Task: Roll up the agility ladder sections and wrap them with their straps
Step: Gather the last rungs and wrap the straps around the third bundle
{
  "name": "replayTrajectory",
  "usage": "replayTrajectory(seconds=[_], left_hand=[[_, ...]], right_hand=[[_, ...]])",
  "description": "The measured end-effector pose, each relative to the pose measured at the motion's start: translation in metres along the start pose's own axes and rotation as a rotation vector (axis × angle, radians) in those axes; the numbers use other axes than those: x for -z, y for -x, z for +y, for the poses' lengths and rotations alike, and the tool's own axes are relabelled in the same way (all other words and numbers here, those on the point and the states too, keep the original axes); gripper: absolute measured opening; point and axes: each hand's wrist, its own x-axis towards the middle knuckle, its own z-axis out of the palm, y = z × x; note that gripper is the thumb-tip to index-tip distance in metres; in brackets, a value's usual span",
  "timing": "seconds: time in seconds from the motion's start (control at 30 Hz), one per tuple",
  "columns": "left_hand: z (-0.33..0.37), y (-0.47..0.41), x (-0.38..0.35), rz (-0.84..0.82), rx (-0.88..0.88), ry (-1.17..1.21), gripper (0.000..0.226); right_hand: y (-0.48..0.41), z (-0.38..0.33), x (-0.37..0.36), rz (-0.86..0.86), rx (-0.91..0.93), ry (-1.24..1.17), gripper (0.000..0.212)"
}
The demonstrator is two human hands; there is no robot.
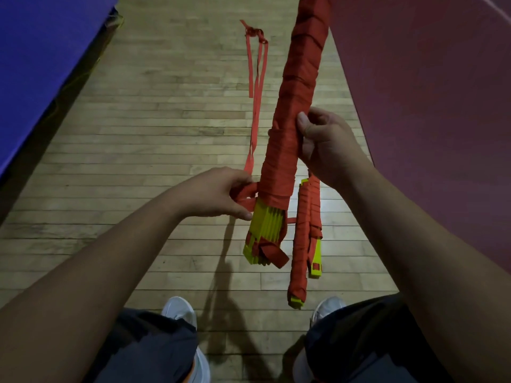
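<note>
Two mats point(41, 64) flank the wooden floor point(166, 120).

Your wooden plank floor point(166, 134) carries a smaller wrapped ladder bundle point(302, 244) just ahead of your right shoe point(327, 308), a loose red strap point(258, 78) stretched out to a knot, a blue mat point(41, 64) along the left and a maroon mat point(428, 106) along the right
</note>
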Motion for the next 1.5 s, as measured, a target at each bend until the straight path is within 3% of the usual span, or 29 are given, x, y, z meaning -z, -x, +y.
replayTrajectory(seconds=[0.37, 0.53, 0.67, 0.83, 1.0, 1.1, 1.2, 1.4, 1.5], left_hand=[[-0.004, 0.002, 0.010, -0.071, 0.028, -0.018, 0.005], [0.000, 0.005, 0.006, -0.037, 0.000, 0.132, 0.002], [0.012, 0.005, -0.005, 0.059, 0.039, 0.158, 0.012], [0.019, 0.005, -0.016, 0.121, 0.068, 0.027, 0.059], [0.017, -0.002, -0.031, 0.282, 0.011, -0.046, 0.033], [0.009, -0.003, -0.024, 0.267, -0.014, 0.162, 0.035], [0.008, 0.002, -0.012, 0.164, -0.076, 0.523, 0.034], [0.012, 0.003, -0.020, 0.001, -0.154, 0.731, 0.023], [0.014, 0.003, -0.024, -0.045, -0.184, 0.777, 0.027]], right_hand=[[0.005, -0.005, 0.000, 0.028, -0.002, 0.201, 0.025], [0.000, -0.003, 0.000, 0.090, 0.023, 0.249, 0.034], [-0.004, 0.003, 0.002, 0.210, 0.021, 0.237, 0.047], [-0.006, 0.009, -0.003, 0.365, -0.009, 0.280, 0.071], [-0.007, 0.014, -0.002, 0.449, -0.047, 0.263, 0.052], [-0.007, 0.008, 0.001, 0.418, -0.021, 0.208, 0.040], [-0.007, -0.003, 0.006, 0.309, -0.025, -0.043, 0.011], [0.000, 0.004, -0.001, -0.058, -0.229, -0.561, 0.039], [0.002, -0.001, -0.001, -0.197, -0.172, -0.476, 0.042]])
